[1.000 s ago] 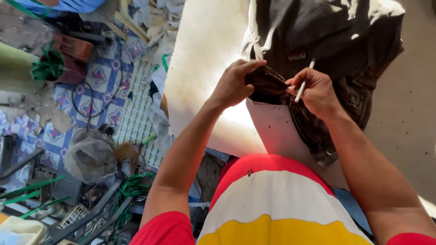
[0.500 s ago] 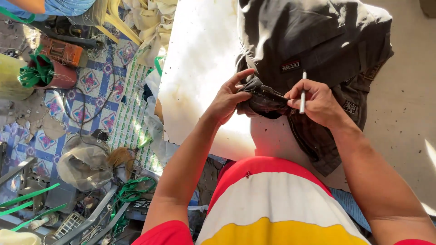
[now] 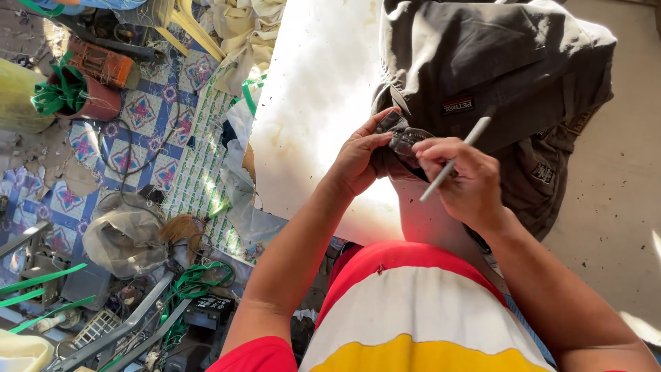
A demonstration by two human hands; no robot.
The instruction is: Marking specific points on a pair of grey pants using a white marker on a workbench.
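- The left hand (image 3: pixel 359 160) is clenched on a bunched fold of a dark grey garment (image 3: pixel 482 76), thumb on top and fingers curled under the cloth, just at the near edge of a white table (image 3: pixel 313 103).
- The right hand (image 3: pixel 463 180) sits just beside it, at about 3 o'clock from the left hand, and touches the same fold with its fingertips.
- The right hand also grasps a thin white stick (image 3: pixel 454 160), a pen or marker by its shape; I cannot tell which. It slants from about 7 o'clock up to 1 o'clock, its upper end standing free above the knuckles.
- The garment lies spread on the table at 12 to 2 o'clock from the hands, in strong sun, with a flap pocket and a small dark label with a red edge (image 3: pixel 458 105) on it. Part of the cloth hangs over the table's right side toward a bare concrete floor (image 3: pixel 620 207).
- The person wears a shirt (image 3: pixel 413 310) with red, white and yellow bands, seen at 6 o'clock.
- At 9 o'clock from the hands, well apart and lower down, a patterned tile floor (image 3: pixel 138 117) carries clutter: a crumpled clear plastic bag (image 3: pixel 124 234), green straps (image 3: pixel 200 279), and a rusty orange box (image 3: pixel 100 62).
- At 10 to 11 o'clock stands a pale yellow-green drum (image 3: pixel 17 96) with a reddish pot (image 3: pixel 93 103) beside it holding green cloth.
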